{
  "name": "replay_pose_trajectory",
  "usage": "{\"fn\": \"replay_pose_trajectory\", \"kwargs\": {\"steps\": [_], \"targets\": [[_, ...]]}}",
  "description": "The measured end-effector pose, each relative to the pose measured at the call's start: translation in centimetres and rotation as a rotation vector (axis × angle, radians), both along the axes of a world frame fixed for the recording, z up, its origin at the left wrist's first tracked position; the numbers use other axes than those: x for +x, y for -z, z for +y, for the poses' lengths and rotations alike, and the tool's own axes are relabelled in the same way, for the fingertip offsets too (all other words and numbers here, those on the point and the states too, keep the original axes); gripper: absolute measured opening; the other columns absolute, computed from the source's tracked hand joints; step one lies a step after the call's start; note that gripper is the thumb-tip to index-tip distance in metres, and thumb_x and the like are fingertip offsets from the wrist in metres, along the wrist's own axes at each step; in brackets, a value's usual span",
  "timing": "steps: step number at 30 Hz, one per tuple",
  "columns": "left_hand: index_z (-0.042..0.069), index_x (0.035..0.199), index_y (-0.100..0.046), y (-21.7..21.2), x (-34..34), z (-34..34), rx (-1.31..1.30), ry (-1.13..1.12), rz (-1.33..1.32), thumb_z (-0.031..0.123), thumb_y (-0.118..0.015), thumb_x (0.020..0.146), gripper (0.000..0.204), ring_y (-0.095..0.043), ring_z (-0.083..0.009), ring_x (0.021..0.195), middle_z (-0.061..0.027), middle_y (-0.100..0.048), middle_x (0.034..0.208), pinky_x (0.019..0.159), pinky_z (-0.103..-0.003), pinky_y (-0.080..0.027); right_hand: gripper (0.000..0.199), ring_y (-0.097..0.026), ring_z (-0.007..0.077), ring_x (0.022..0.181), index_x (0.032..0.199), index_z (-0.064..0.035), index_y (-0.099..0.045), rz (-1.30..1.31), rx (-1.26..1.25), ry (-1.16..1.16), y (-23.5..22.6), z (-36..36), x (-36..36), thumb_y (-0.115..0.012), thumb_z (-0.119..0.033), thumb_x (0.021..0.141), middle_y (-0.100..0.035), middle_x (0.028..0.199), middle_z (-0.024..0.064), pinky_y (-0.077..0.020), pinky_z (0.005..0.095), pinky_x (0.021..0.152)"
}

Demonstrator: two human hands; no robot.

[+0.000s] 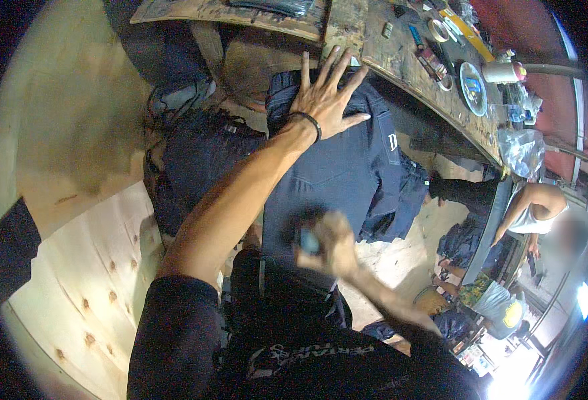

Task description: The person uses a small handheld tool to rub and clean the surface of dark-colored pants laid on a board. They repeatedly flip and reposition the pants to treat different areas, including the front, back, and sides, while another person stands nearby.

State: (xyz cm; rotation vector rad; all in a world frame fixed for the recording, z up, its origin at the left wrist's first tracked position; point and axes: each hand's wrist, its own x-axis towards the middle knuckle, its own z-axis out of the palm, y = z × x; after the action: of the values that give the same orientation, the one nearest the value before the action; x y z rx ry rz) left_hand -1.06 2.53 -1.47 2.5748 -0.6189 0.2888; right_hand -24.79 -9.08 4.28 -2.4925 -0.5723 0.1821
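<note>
Clothes [201,160] lie left of the jeans [327,190]. The desk [386,52] extends beyond, to the right. On it, the dish [479,107] lies left of the cone [501,72].

Dim and grainy, with white glare [511,379] lower right, fisheye curvature, blurry right hand [334,245].

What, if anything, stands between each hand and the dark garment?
Nothing visible blocks the left hand, spread over the far end of the dark garment. By the right hand, only the small blurred object in its grip shows over the nearer part; blur hides whether it touches.
</note>
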Motion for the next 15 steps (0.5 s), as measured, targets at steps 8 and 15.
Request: {"fn": "replay_pose_trajectory", "kwargs": {"steps": [8,15], "targets": [[0.024,0.166,-0.029,0.1,-0.1,-0.1,-0.028,-0.049,-0.036,0.081,-0.063,0.082,0.107,-0.011,-0.0379,0.161,-0.0180,-0.016,0.173,0.122,-0.077,-0.005,0.050,-0.057,0.0382,0.094,0.109,-0.0045,-0.072,-0.008,-0.029,-0.024,1.3,1.9,-1.5,-0.090,-0.031,0.070,-0.062,0.102,0.0162,-0.0478,0.0517,0.081],[0.023,0.165,-0.031,0.6,0.3,1.1,-0.062,0.113,0.042,0.075,-0.065,0.084,0.101,-0.017,-0.0372,0.160,-0.0173,-0.016,0.174,0.126,-0.069,-0.008,0.061,-0.057,0.0386,0.099,0.108,-0.0028,-0.071,0.068,0.045,-0.157,-1.5,3.0,1.7,-0.094,-0.040,0.066,-0.061,0.105,0.0163,-0.0479,0.0501,0.089]]}}
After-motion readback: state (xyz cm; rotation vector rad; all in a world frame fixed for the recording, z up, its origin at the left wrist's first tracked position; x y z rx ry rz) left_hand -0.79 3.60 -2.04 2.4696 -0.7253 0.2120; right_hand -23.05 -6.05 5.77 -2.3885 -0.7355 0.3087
